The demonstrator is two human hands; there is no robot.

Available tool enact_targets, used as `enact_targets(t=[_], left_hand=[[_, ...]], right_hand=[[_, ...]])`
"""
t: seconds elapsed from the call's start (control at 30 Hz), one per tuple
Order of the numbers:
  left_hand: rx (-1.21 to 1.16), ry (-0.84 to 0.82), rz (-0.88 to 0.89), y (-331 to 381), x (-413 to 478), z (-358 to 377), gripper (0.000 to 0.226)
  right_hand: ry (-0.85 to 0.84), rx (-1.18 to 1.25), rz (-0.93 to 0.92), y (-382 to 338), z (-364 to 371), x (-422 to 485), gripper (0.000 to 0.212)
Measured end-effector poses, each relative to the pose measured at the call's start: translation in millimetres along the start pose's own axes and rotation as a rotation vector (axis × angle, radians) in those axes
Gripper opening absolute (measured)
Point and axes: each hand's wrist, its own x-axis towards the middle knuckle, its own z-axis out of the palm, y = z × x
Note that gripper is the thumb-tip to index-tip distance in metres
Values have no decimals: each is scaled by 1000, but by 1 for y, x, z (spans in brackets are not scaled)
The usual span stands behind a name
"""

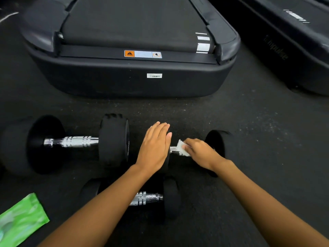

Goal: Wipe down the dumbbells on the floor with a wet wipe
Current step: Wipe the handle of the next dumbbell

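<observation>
Three in all: the dumbbell (pixel 217 145) under both hands, a big dumbbell (pixel 114 139) just left of the left hand (pixel 154 148), and a near dumbbell (pixel 170 196) below the wrists, partly hidden by the left forearm; all lie on the floor (pixel 258 139).
Left hand: flat, fingers straight and together, palm pressing on the dumbbell's left head, which it almost wholly hides; it grasps nothing, only steadies.
Right hand (pixel 201 152): fingers curled, pinching the wipe (pixel 182 147) against the handle (pixel 172 149).
Wipe: a small white fold, sticking out past the fingertips toward the left hand and touching the chrome just beside that palm.
Handle: only a short bright stretch shows between the two hands; the rest lies under the right hand.
Step in hand: from where I stand, this looks like the rubbing of the handle; whether the right head, beyond the right knuckles, has been wiped I cannot tell.
Next move: I'd say slide the wipe along the bar toward the right head, then roll the weight under the flat palm to reach the underside; the palm needs enough pressure that the weight doesn't run off.
Left to do: probably the other two, though nothing shows whether they are clean.
Elsewhere: a green pack (pixel 21 220) well left of the left elbow; a treadmill (pixel 133 77) ahead of both hands.
</observation>
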Motion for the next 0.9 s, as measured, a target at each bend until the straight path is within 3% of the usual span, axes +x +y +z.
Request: enact_targets(t=[0.2,0.47,0.63,0.9], left_hand=[[11,-14,-5,0,0,1,46],[-6,15,-21,0,-1,4,49],[-4,13,-18,2,-1,1,48],[-4,3,-15,1,-2,1,42]], right_hand=[[116,-67,-220,-11,18,-10,38],[224,-54,-150,-10,22,-13,35],[317,-248,-298,-26,31,-6,35],[350,-185,-325,0,27,-22,32]])
